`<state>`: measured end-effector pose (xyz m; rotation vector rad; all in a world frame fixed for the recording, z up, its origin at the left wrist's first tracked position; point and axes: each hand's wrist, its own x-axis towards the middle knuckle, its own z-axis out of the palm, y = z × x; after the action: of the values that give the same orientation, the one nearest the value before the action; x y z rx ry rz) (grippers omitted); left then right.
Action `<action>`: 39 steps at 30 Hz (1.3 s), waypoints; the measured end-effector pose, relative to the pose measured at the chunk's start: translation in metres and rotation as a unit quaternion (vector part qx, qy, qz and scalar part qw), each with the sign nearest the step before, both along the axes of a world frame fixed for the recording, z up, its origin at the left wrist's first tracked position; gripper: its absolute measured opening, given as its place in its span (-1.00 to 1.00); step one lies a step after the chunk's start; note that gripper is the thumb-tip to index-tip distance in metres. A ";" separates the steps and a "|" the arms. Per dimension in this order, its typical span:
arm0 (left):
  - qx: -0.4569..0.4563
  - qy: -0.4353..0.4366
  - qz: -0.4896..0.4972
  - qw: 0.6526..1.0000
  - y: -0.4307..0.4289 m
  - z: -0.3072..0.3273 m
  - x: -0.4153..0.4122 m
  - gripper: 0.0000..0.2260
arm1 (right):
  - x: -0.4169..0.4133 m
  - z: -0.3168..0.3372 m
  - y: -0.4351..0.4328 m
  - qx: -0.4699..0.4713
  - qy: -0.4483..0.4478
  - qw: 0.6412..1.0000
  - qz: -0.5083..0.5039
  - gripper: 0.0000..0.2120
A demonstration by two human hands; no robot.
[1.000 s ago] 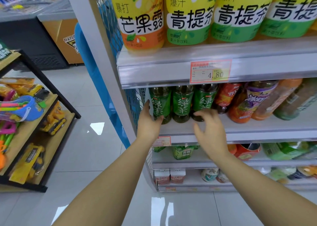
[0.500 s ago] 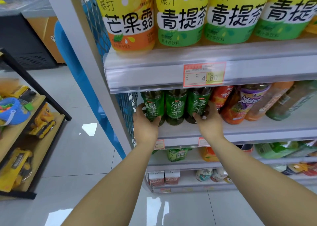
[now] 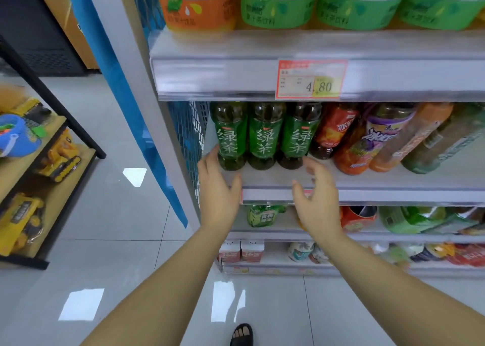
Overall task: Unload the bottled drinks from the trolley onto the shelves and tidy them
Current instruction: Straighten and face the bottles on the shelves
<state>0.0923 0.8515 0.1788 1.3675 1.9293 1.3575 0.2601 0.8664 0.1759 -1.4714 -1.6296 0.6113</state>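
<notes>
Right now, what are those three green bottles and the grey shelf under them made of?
The three green-labelled drink bottles look like clear glossy plastic: dark drink shows through above the labels. The pale grey shelf looks like painted metal, smooth and matt, though I cannot be sure.

Both hands (image 3: 265,198) outstretched, fingers loosely spread, empty

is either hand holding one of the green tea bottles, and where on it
Nothing is held. The left hand and right hand are open in front of the green tea bottles; no fingers curl round any.
</notes>
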 end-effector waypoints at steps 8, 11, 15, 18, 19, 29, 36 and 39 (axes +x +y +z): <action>-0.089 0.049 -0.047 0.994 -0.079 -0.081 0.028 -0.76 | 0.038 -0.076 -0.054 -0.091 -0.078 0.989 0.091 -0.81; -0.151 0.021 -0.051 0.987 -0.092 -0.114 0.037 -0.77 | 0.046 -0.111 -0.059 -0.147 -0.099 0.979 0.102 -0.83; -0.191 0.001 -0.062 0.980 -0.088 -0.156 0.036 -0.76 | 0.047 -0.152 -0.050 -0.204 -0.111 0.965 0.124 -0.79; -0.178 0.000 -0.059 0.982 -0.069 -0.188 0.027 -0.75 | 0.045 -0.187 -0.032 -0.209 -0.162 0.953 0.148 -0.72; -0.171 -0.003 -0.060 0.983 -0.063 -0.199 0.025 -0.74 | 0.045 -0.199 -0.025 -0.206 -0.178 0.950 0.154 -0.69; -0.108 0.218 -0.131 0.961 0.008 -0.301 0.005 -0.71 | 0.053 -0.293 0.031 -0.090 -0.396 0.891 0.203 -0.55; -0.007 0.311 -0.100 0.945 0.023 -0.347 -0.004 -0.77 | 0.056 -0.321 0.035 0.048 -0.399 0.904 0.149 -0.63; 0.013 0.243 -0.093 0.965 0.023 -0.346 -0.001 -0.60 | 0.055 -0.332 0.035 0.094 -0.401 0.902 0.129 -0.65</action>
<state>0.0916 0.8741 -0.1676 1.9850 2.0053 1.0270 0.3156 0.9010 -0.1563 -1.4552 -2.4620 -0.0659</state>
